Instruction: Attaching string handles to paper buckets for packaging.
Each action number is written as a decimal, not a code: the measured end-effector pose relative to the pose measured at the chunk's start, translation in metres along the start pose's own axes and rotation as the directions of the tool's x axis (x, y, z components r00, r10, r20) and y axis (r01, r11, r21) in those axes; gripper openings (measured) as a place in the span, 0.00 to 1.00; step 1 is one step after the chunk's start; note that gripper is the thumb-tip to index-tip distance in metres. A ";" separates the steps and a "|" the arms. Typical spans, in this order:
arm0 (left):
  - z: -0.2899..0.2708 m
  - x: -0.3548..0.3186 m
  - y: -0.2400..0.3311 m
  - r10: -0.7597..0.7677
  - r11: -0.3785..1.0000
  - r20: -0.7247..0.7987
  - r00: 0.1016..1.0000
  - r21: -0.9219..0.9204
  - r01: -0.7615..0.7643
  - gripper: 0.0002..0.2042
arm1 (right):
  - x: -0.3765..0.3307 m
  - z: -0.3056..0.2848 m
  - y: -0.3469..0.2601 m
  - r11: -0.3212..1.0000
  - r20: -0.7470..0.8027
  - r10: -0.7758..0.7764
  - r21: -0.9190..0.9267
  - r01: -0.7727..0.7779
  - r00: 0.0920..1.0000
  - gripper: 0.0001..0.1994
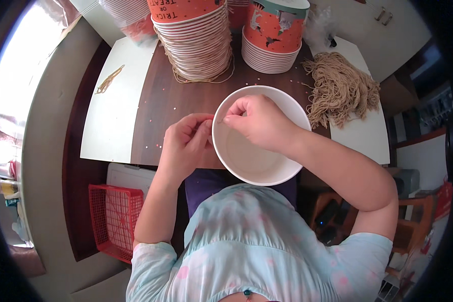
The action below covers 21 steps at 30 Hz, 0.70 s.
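A white paper bucket [246, 161] lies open toward me at the near edge of the dark wooden table [161, 105]. My left hand [183, 143] pinches the bucket's left rim from outside. Reaching over the rim into the bucket, my right hand [259, 121] has its fingertips pinched together at the same spot on the rim. Something thin, perhaps a string, seems caught between the fingers, but it is too small to make out. A heap of tan strings [340, 90] lies on the table right of the bucket.
Two stacks of orange printed paper buckets [199, 45] [272, 38] stand at the table's far side. A few loose strings [108, 80] lie on a white board at the left. A red plastic basket [116, 219] sits on the floor at my left.
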<state>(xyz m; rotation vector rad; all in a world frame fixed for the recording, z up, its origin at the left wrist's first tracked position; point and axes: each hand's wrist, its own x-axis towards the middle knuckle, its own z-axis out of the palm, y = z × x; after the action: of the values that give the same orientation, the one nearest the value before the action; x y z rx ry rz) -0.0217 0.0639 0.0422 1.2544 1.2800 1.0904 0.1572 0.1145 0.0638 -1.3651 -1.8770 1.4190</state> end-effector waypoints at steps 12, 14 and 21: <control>-0.002 -0.002 0.003 0.035 0.996 0.038 0.999 0.082 -0.038 0.09 | 0.000 0.005 0.000 1.000 -0.019 0.003 -0.026 -0.003 1.000 0.08; -0.003 -0.003 0.001 0.047 0.998 0.061 0.997 0.049 -0.051 0.09 | 0.000 0.006 0.000 0.999 -0.016 -0.004 -0.041 0.003 1.000 0.08; -0.004 0.003 0.008 0.020 0.980 0.109 0.994 0.197 -0.041 0.08 | 0.000 0.005 0.000 1.000 0.010 -0.004 -0.025 0.004 1.000 0.08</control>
<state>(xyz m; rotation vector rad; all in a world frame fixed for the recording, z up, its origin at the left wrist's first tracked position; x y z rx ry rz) -0.0251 0.0670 0.0501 1.4663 1.3166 0.9201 0.1526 0.1122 0.0620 -1.3681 -1.9087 1.4072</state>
